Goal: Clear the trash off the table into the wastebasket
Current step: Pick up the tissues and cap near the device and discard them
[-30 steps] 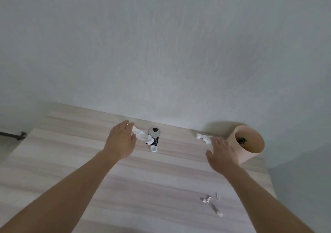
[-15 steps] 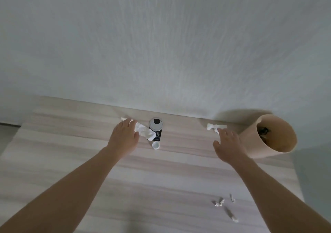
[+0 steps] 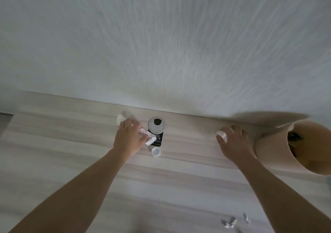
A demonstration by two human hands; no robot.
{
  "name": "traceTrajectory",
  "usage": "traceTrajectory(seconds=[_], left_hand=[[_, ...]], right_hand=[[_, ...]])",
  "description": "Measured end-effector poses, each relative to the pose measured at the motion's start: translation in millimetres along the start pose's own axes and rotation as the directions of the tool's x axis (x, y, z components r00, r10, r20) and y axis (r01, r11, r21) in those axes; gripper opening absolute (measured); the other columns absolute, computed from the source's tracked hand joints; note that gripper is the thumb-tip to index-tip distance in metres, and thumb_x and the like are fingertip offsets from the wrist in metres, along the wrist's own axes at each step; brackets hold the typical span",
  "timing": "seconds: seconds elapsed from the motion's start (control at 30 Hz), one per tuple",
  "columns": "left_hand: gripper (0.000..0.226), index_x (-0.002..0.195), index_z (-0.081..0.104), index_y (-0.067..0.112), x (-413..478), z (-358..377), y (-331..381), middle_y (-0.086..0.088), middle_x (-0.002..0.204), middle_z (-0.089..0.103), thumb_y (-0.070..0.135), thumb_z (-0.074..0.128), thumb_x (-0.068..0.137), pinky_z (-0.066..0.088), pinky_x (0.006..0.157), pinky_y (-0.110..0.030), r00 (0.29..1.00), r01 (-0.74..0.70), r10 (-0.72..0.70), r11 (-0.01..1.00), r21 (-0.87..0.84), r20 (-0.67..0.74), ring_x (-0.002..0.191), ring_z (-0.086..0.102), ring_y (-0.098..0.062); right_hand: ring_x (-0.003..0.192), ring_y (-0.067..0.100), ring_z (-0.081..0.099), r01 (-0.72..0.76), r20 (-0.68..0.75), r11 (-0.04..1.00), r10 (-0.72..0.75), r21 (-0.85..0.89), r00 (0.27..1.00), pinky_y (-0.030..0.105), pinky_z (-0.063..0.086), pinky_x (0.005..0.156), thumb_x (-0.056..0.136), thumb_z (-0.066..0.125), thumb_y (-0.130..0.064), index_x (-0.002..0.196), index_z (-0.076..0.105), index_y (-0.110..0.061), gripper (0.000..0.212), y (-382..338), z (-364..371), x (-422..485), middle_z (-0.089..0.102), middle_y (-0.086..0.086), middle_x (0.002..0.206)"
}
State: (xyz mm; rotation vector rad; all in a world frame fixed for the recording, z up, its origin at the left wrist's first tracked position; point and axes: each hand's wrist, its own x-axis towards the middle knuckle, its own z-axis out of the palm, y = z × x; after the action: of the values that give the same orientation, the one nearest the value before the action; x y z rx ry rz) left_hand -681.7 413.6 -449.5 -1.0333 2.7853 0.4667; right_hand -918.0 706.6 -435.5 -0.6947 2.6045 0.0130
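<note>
Pale wood-grain counter point(image 3: 71, 161) met a white wall. Left hand point(image 3: 128, 139) clutched a crumpled tissue point(image 3: 149, 137) beside a grey cable grommet point(image 3: 156, 125); the right hand point(image 3: 232, 143) closed on another tissue point(image 3: 221, 135), just beside the tan wastebasket point(image 3: 272, 154). Paper scraps point(image 3: 231, 223) lay near right.

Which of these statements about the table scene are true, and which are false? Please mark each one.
1. The left hand lies on crumpled white tissue. True.
2. The beige round wastebasket stands at the left end of the table. False: it is at the right end, beside the right hand.
3. A small white bottle cap lies on the pale wooden table in front of the black labelled packet. True.
4. The right hand is empty and far from any trash. False: it is on a white paper wad.
5. Small crumpled scraps lie near the table's front right. True.
</note>
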Motion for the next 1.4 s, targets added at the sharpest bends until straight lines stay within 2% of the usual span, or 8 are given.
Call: traceTrajectory(seconds=[0.2, 0.37, 0.57, 0.7, 0.8, 1.07, 1.27, 1.4], left_hand=[[0.009, 0.083, 0.055, 0.004, -4.9, -0.7, -0.4, -0.016, 0.093, 0.055, 0.001, 0.063, 0.078, 0.043, 0.067, -0.039, 0.999, -0.041, 0.040, 0.998, -0.045, -0.026, 0.088, 0.052, -0.035], [0.018, 0.077, 0.053, 0.004, -12.3, -8.2, -3.3, -0.013, 0.087, 0.054, -0.013, 0.054, 0.071, 0.038, 0.061, -0.033, 0.999, -0.044, 0.042, 0.995, -0.094, -0.022, 0.074, 0.053, -0.032], [0.027, 0.072, 0.047, 0.008, -27.0, -22.8, -0.9, -0.011, 0.082, 0.048, -0.018, 0.049, 0.064, 0.032, 0.057, -0.033, 0.994, -0.053, 0.037, 0.984, -0.167, -0.102, 0.065, 0.042, -0.025], [0.025, 0.078, 0.047, 0.010, -37.1, -31.3, 4.2, -0.005, 0.080, 0.052, -0.010, 0.058, 0.067, 0.034, 0.058, -0.033, 0.999, -0.002, -0.005, 0.980, -0.200, -0.035, 0.066, 0.046, -0.026], [0.020, 0.082, 0.048, 0.011, -46.9, -38.6, 11.1, -0.007, 0.074, 0.058, -0.007, 0.047, 0.072, 0.040, 0.057, -0.035, 0.998, 0.058, -0.056, 0.973, -0.222, 0.011, 0.068, 0.054, -0.031], [0.012, 0.096, 0.054, 0.017, -70.2, -39.6, 23.8, 0.003, 0.067, 0.053, 0.023, 0.052, 0.086, 0.038, 0.062, -0.032, 1.000, -0.017, 0.014, 0.986, -0.164, -0.018, 0.070, 0.054, -0.027], [0.048, 0.124, 0.046, 0.021, -75.7, -24.7, 31.2, -0.004, 0.109, 0.053, 0.036, 0.063, 0.082, 0.049, 0.077, -0.038, 0.996, -0.055, 0.064, 0.990, -0.129, 0.063, 0.090, 0.060, -0.028], [0.061, 0.135, 0.035, 0.029, -71.2, -13.7, 40.4, -0.004, 0.115, 0.047, 0.042, 0.062, 0.082, 0.046, 0.073, -0.034, 0.986, -0.078, 0.084, 0.996, -0.049, 0.147, 0.090, 0.060, -0.030]], right_hand=[[0.107, 0.037, 0.045, 0.007, -0.090, 0.998, -0.001, 0.067, 0.996, 0.040, 0.041, 0.089, 0.092, 0.054, -0.022, 0.105, 0.062, -0.008, 0.021, 0.8, 2.4, -3.9, 0.054, 0.019, 0.114], [0.094, 0.032, 0.053, -0.022, -0.014, 0.994, 0.024, 0.111, 1.000, 0.030, 0.034, 0.072, 0.090, 0.050, -0.012, 0.107, 0.055, -0.009, 0.018, -4.2, -6.5, -12.1, 0.053, 0.013, 0.111], [0.077, 0.024, 0.045, -0.006, -0.006, 0.981, 0.007, 0.194, 1.000, 0.030, 0.033, 0.068, 0.084, 0.047, -0.004, 0.100, 0.051, -0.013, 0.018, -17.9, -12.6, -32.6, 0.045, 0.005, 0.098], [0.083, 0.024, 0.050, 0.025, 0.005, 0.971, -0.027, 0.238, 1.000, 0.031, 0.038, 0.068, 0.082, 0.041, 0.000, 0.090, 0.054, -0.019, 0.025, -23.6, -12.7, -47.5, 0.051, 0.001, 0.097], [0.081, 0.024, 0.051, 0.049, 0.002, 0.975, -0.051, 0.217, 0.999, 0.032, 0.039, 0.066, 0.083, 0.037, 0.000, 0.086, 0.057, -0.018, 0.027, -26.0, -15.3, -60.5, 0.054, 0.001, 0.090], [0.077, 0.024, 0.052, 0.046, -0.074, 0.960, -0.027, 0.275, 0.997, 0.034, 0.044, 0.063, 0.084, 0.038, -0.008, 0.084, 0.057, -0.015, 0.020, -24.7, -16.5, -95.0, 0.055, 0.002, 0.084], [0.079, 0.022, 0.056, 0.046, -0.140, 0.964, -0.009, 0.264, 0.990, 0.032, 0.046, 0.067, 0.091, 0.048, -0.025, 0.096, 0.059, -0.019, 0.014, -14.8, -10.4, -103.8, 0.059, 0.002, 0.093], [0.087, 0.025, 0.059, 0.039, -0.136, 0.961, -0.002, 0.273, 0.991, 0.035, 0.048, 0.076, 0.091, 0.052, -0.026, 0.116, 0.056, -0.019, 0.027, -4.3, -4.0, -100.6, 0.058, 0.007, 0.107]])
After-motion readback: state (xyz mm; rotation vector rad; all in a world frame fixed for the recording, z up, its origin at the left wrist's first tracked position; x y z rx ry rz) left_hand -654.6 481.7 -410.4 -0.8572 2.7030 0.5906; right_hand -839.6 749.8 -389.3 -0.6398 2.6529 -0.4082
